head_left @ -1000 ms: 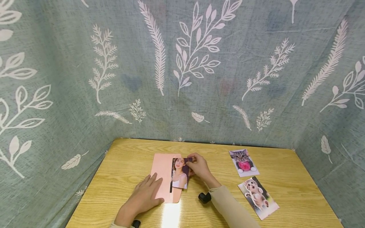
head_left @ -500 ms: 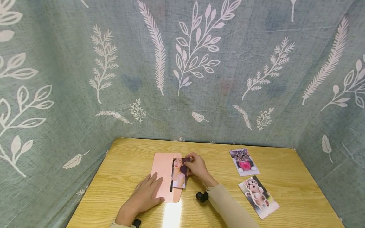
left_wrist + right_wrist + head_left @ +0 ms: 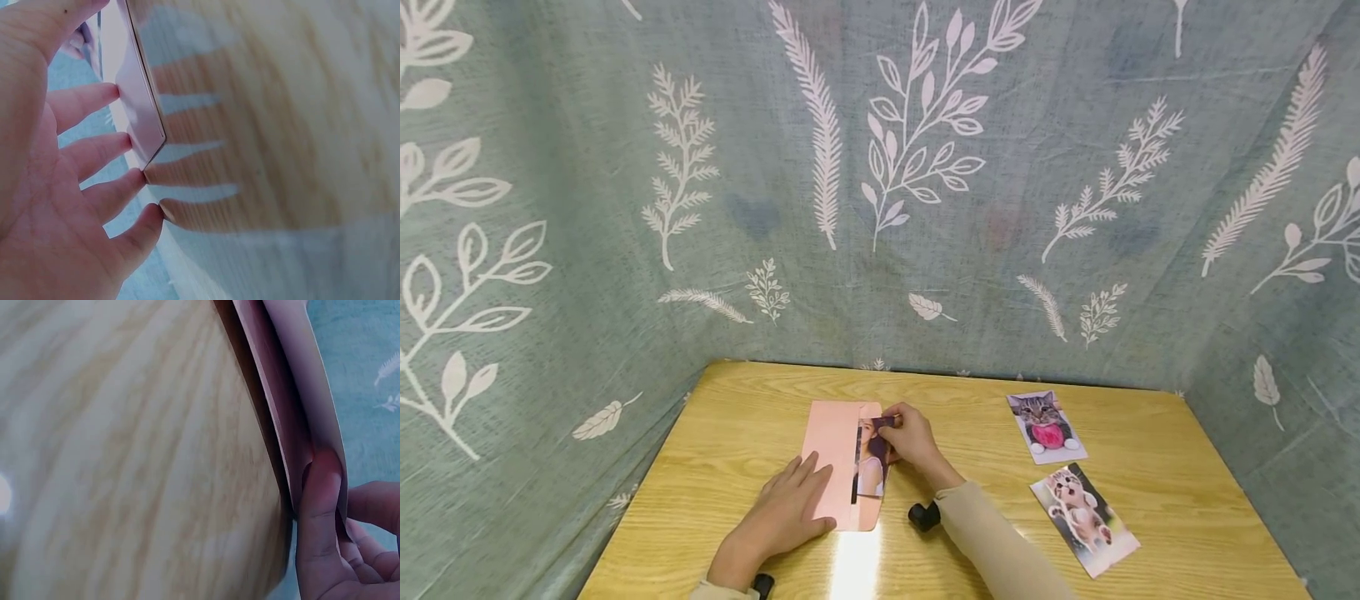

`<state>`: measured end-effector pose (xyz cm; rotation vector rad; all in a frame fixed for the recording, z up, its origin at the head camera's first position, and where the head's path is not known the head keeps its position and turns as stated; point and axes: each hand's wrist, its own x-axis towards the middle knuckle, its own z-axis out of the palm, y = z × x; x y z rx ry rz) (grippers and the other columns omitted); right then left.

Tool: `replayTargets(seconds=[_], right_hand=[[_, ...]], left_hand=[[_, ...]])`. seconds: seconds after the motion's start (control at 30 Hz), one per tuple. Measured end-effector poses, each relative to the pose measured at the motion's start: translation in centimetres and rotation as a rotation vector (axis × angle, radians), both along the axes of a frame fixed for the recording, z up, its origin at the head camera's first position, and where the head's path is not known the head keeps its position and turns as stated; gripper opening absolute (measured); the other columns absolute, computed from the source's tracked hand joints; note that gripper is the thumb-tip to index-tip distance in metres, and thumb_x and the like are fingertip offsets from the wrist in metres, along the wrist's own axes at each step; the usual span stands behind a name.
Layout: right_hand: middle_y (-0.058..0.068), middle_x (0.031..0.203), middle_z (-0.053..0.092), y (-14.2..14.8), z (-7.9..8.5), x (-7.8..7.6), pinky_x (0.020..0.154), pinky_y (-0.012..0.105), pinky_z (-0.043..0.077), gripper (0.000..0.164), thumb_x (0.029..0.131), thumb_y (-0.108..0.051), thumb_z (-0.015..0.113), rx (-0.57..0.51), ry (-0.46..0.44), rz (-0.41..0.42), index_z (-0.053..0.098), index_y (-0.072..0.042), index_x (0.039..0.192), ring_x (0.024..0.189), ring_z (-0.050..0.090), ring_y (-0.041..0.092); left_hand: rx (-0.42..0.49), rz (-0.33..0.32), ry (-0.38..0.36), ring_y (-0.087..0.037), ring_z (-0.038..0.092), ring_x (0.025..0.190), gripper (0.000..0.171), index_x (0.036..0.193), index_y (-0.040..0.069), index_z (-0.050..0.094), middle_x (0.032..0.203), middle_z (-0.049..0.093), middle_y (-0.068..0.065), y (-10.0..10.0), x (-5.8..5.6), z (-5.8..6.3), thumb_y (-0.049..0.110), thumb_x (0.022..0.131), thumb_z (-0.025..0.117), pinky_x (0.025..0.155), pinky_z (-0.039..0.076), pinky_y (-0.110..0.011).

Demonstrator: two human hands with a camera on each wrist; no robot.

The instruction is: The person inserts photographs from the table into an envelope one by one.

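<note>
The photo (image 3: 872, 468) lies over the flap end of the pink envelope (image 3: 832, 433), its inner part apparently tucked inside. Thin, glossy and bowed, it should be light and springy, easily creased; its outer edge seems the best hold. There the right hand (image 3: 916, 437) pinches it, thumb beneath. The left hand (image 3: 786, 507) rests on the smooth paper envelope, fingers spread. Right of the envelope, two flat cat pictures (image 3: 1047, 427) lie on the wood-grained table (image 3: 737, 421).
</note>
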<state>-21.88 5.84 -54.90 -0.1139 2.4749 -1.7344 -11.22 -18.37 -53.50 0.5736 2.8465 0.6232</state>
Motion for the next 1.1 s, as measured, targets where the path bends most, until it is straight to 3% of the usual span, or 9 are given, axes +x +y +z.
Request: replayTargets(seconds=[0.27, 0.47, 0.57, 0.7, 0.8, 1.1], right_hand=[[0.006, 0.078, 0.053, -0.4, -0.2, -0.1, 0.04, 0.03, 0.052, 0.022, 0.09, -0.001, 0.071, 0.071, 0.054, -0.005, 0.065, -0.001, 0.112, 0.059, 0.056, 0.017], [0.007, 0.079, 0.055, -0.3, 0.2, 0.2, 0.042, 0.03, 0.053, 0.023, 0.091, -0.002, 0.07, 0.081, 0.058, -0.002, 0.065, 0.003, 0.113, 0.056, 0.057, 0.017], [0.006, 0.087, 0.058, 0.1, 0.4, 0.5, 0.048, 0.029, 0.054, 0.023, 0.092, -0.004, 0.069, 0.078, 0.07, -0.013, 0.065, 0.002, 0.114, 0.066, 0.06, 0.016], [0.007, 0.095, 0.062, 0.8, 0.3, 0.8, 0.058, 0.03, 0.056, 0.022, 0.095, -0.007, 0.065, 0.045, 0.062, -0.032, 0.065, 0.002, 0.115, 0.079, 0.064, 0.019], [0.011, 0.097, 0.064, 1.5, 0.3, 1.0, 0.063, 0.034, 0.058, 0.022, 0.098, -0.007, 0.061, -0.02, 0.036, -0.042, 0.064, 0.005, 0.117, 0.078, 0.067, 0.024], [0.027, 0.111, 0.062, 2.8, 0.6, 1.5, 0.076, 0.041, 0.06, 0.031, 0.103, -0.008, 0.05, -0.262, -0.133, -0.039, 0.055, 0.01, 0.128, 0.092, 0.066, 0.034]], left_hand=[[-0.005, -0.001, 0.01, -0.044, 0.024, 0.145, 0.078, 0.15, 0.01, 0.047, 0.16, 0.028, -0.02, 0.1, -0.2, 0.0, 0.049, 0.088, 0.074, 0.11, 0.024, -0.067], [-0.004, 0.0, 0.013, -0.045, 0.025, 0.145, 0.078, 0.15, 0.01, 0.047, 0.16, 0.029, -0.021, 0.1, -0.1, -0.1, 0.048, 0.087, 0.075, 0.11, 0.024, -0.068], [-0.006, 0.002, 0.017, -0.045, 0.025, 0.145, 0.079, 0.15, 0.01, 0.047, 0.159, 0.029, -0.021, 0.1, -0.1, -0.2, 0.048, 0.087, 0.075, 0.11, 0.025, -0.067], [0.0, 0.002, 0.023, -0.046, 0.026, 0.144, 0.079, 0.149, 0.009, 0.048, 0.159, 0.029, -0.022, 0.1, 0.0, -0.2, 0.047, 0.086, 0.076, 0.11, 0.025, -0.067], [0.012, 0.004, 0.027, -0.046, 0.025, 0.144, 0.078, 0.149, 0.009, 0.048, 0.159, 0.03, -0.022, 0.1, 0.1, -0.1, 0.046, 0.086, 0.076, 0.11, 0.025, -0.068], [0.007, 0.012, 0.019, -0.044, 0.024, 0.145, 0.078, 0.15, 0.01, 0.048, 0.16, 0.029, -0.02, 0.1, 0.1, -0.1, 0.047, 0.086, 0.076, 0.11, 0.024, -0.067]])
